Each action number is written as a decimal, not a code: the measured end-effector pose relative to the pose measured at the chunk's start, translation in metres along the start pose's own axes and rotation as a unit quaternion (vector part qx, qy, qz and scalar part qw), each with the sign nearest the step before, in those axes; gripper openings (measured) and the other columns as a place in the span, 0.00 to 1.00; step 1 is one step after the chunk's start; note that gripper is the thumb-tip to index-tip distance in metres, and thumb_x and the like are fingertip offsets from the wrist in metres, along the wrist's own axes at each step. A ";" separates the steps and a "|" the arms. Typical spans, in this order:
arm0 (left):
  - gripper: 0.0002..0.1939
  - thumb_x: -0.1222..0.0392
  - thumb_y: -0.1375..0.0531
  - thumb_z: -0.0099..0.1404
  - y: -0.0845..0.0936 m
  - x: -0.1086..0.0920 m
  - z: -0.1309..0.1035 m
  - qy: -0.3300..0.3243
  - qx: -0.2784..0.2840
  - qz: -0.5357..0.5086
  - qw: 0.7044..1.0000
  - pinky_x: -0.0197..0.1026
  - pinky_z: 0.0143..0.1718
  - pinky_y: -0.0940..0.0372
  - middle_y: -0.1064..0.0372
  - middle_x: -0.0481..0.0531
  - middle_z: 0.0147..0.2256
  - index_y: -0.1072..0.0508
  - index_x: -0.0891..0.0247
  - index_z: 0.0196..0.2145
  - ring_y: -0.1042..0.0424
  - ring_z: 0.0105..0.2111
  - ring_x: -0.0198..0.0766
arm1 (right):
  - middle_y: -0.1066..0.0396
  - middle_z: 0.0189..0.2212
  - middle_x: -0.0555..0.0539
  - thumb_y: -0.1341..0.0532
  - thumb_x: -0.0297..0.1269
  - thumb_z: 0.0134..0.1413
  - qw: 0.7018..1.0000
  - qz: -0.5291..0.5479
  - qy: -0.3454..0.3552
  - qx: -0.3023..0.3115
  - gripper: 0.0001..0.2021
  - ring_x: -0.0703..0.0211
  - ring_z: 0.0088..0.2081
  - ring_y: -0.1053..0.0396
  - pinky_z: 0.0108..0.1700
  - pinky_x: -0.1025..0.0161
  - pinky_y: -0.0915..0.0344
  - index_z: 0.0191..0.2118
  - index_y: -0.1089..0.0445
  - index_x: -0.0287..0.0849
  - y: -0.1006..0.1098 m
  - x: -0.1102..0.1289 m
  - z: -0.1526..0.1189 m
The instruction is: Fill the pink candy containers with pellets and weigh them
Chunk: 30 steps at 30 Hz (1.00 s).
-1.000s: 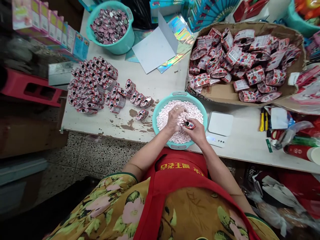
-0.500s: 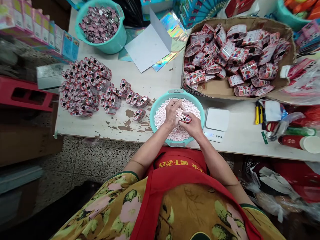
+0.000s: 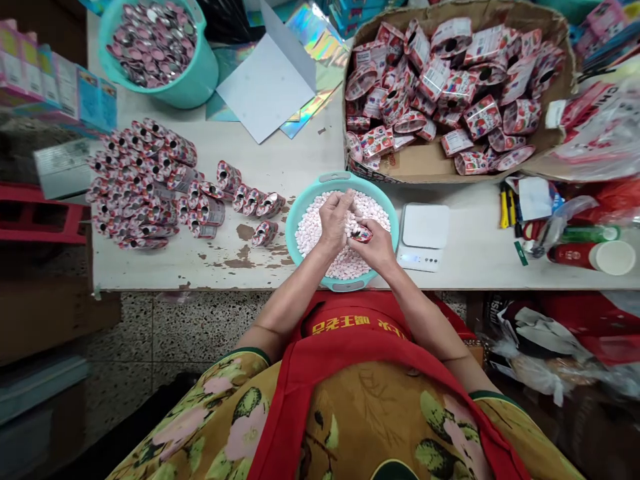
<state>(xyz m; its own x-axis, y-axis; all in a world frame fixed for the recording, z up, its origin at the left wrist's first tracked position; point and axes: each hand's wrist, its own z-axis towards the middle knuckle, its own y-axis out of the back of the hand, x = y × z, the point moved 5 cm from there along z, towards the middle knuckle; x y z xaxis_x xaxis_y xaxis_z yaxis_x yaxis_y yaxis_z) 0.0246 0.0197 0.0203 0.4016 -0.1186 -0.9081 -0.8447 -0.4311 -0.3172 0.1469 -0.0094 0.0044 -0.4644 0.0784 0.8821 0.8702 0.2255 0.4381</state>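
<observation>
Left hand (image 3: 334, 217): fingers, earlier stretched toward the container, now curled up and drawn in. Basin (image 3: 291, 230): round, smooth turquoise plastic, full of small, matte, pale pink pellets (image 3: 350, 265). Hands: close together above the basin; left cupped about pellets, right hand (image 3: 376, 245) clamped on the container. Container (image 3: 361, 235): over the basin, small, oval-mouthed, red-printed, pellets at its opening. Surface (image 3: 300, 157): white, paint chipped left of the basin.

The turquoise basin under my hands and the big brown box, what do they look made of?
The basin looks like smooth, slightly glossy plastic: even colour, moulded rim. The box is probably matt cardboard: bare brown inside, ragged edges.
</observation>
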 end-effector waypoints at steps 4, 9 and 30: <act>0.26 0.41 0.35 0.64 -0.003 0.001 -0.001 0.008 0.009 0.009 1.000 0.35 0.28 0.36 0.40 0.43 0.20 0.38 0.62 0.21 0.33 0.22 0.30 | 0.23 0.40 0.47 0.33 0.41 0.42 1.000 -0.019 -0.014 0.016 0.17 0.50 0.42 0.26 0.47 0.56 0.31 0.41 0.26 0.44 -0.002 0.001 -0.001; 0.27 0.39 0.35 0.63 -0.007 0.001 0.000 0.017 0.015 0.010 1.000 0.34 0.25 0.38 0.40 0.43 0.20 0.38 0.62 0.22 0.34 0.21 0.29 | 0.23 0.40 0.48 0.32 0.41 0.42 0.999 0.030 -0.022 -0.003 0.19 0.51 0.42 0.26 0.48 0.57 0.31 0.43 0.26 0.43 0.004 -0.002 0.003; 0.20 0.40 0.35 0.64 -0.024 -0.013 -0.013 0.065 0.093 0.001 0.994 0.32 0.17 0.46 0.37 0.43 0.21 0.32 0.61 0.32 0.37 0.17 0.27 | 0.23 0.38 0.47 0.32 0.41 0.42 1.000 0.014 0.012 -0.005 0.16 0.51 0.39 0.26 0.46 0.57 0.31 0.40 0.24 0.44 0.017 0.009 -0.004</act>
<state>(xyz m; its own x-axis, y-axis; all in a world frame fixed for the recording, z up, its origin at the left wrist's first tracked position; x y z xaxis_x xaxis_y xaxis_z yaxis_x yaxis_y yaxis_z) 0.0443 0.0204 0.0427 0.4311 -0.2395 -0.8700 -0.8919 -0.2592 -0.3706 0.1582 -0.0087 0.0210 -0.4362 0.0614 0.8978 0.8842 0.2147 0.4149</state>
